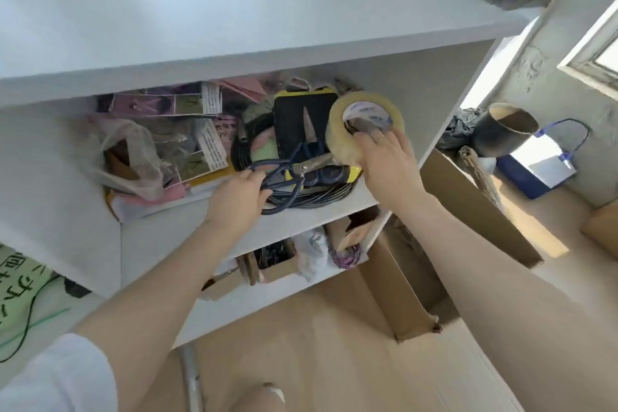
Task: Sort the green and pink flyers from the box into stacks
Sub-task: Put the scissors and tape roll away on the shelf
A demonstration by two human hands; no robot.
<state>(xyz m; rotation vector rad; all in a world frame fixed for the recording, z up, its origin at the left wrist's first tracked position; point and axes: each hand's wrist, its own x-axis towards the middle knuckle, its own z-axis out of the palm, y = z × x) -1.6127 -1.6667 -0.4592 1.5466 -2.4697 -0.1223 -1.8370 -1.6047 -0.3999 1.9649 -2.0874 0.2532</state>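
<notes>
Left hand grasping scissors, right hand grasping tape roll — flyers on shelf, left of both grips.

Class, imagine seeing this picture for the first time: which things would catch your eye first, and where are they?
Probably the roll of clear tape, held up by the right hand at the right of the white shelf. Next, the blue-handled scissors gripped by the left hand mid-shelf. Pink flyers lie cluttered at the shelf's left.

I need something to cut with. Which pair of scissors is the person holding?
The blue-handled scissors, gripped by the left hand; the other pair lies untouched on the black case.
</notes>
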